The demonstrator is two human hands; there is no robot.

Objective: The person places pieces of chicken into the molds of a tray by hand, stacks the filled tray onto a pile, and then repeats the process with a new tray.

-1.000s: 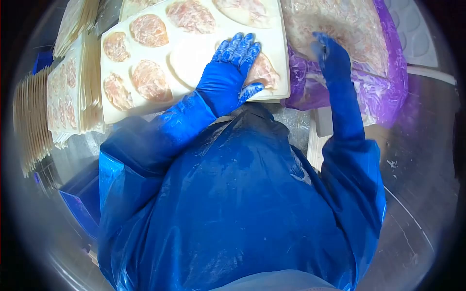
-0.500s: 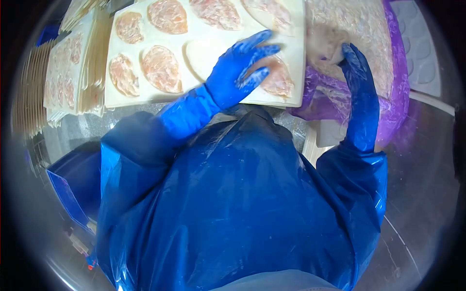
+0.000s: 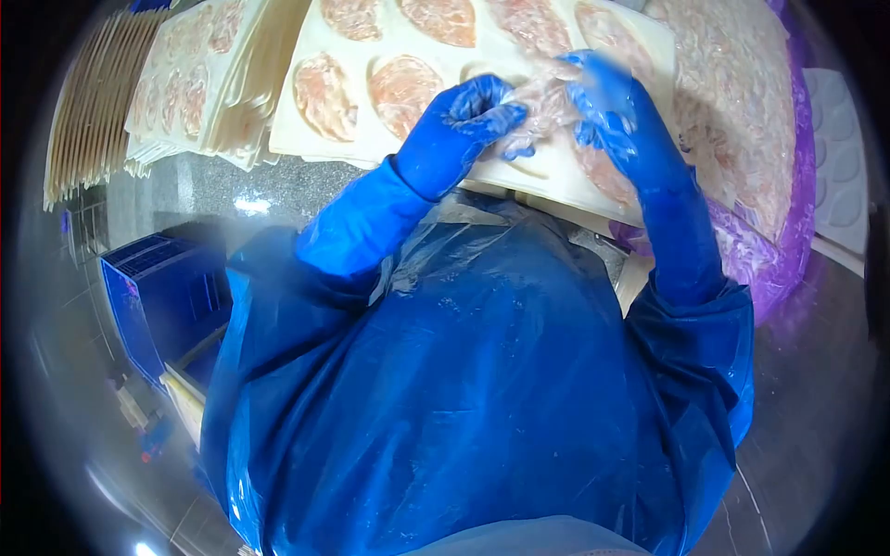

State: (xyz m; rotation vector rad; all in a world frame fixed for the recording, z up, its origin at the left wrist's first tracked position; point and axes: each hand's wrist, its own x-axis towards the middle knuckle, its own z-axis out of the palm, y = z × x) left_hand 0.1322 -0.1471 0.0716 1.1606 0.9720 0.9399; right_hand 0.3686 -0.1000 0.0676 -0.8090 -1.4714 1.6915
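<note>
Fingers of a gloved left hand (image 3: 449,137) and right hand (image 3: 619,119) grip a ragged piece of meat (image 3: 540,104) from either side, above a white tray (image 3: 289,132) of hollows. Wet, slick gloves could let the piece slip, and an uneven pull could tear its loose strands. Dropped off-centre, it might straddle a rim or land on the filled portion (image 3: 403,88) beside it. The right wrist, close above the tray's right part, could smear meat there. A heap (image 3: 742,120) in a purple liner (image 3: 803,176) lies at right.
</note>
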